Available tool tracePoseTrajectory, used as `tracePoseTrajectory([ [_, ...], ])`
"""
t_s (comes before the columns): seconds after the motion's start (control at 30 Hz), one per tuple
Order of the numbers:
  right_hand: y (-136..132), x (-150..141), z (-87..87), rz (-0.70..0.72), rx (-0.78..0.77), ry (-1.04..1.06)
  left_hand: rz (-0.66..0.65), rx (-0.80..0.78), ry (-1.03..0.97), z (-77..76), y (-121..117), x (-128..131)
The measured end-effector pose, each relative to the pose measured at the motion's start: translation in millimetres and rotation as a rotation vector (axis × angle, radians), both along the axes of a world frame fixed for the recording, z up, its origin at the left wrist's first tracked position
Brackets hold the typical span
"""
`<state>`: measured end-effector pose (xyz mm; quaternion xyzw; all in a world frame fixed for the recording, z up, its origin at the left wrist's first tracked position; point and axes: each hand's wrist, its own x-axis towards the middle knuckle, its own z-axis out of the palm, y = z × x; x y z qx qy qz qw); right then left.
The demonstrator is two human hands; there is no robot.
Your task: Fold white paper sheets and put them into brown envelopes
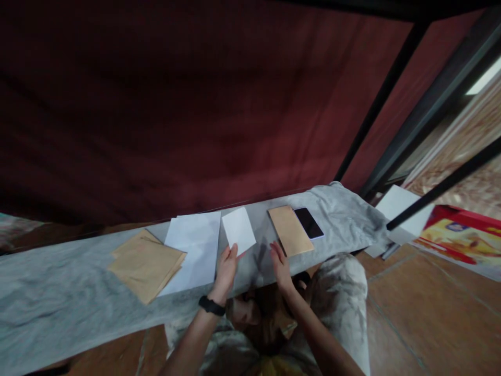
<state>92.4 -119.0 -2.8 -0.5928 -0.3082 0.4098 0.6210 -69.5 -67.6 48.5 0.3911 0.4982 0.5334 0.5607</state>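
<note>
Just right of the paper, the left hand has its grip closed on the card; the right hand is loosely open, empty. Held only by one edge, the card could slip.

head view, looking forward and down

White paper: near edge covered by the thumb of the left hand; its other fingers mostly hidden behind.
White sheets: left part hidden under brown envelopes.
Right hand: blurred; contact with the single envelope unclear.
Grey cloth: left end cut off; hides the table beneath.
Red box: cut off at right; print unreadable.
Forearms: cut off below.
</note>
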Motion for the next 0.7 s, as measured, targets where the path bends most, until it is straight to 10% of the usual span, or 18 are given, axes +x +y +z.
tracePoseTrajectory([
  [0.2, 10, -13, 15.0, 0.159, -0.02, 0.109, -0.035, -0.167, -0.298, -17.1, -33, 31],
  [0.57, 42, 24, 14.6, 0.109, -0.039, -0.296, 0.097, -0.054, 0.067, -7.6, 27, -20],
  [0.7, 51, 33, 14.6, 0.088, -0.026, -0.511, -0.034, 0.025, 0.307, -18.4, 23, -24],
])
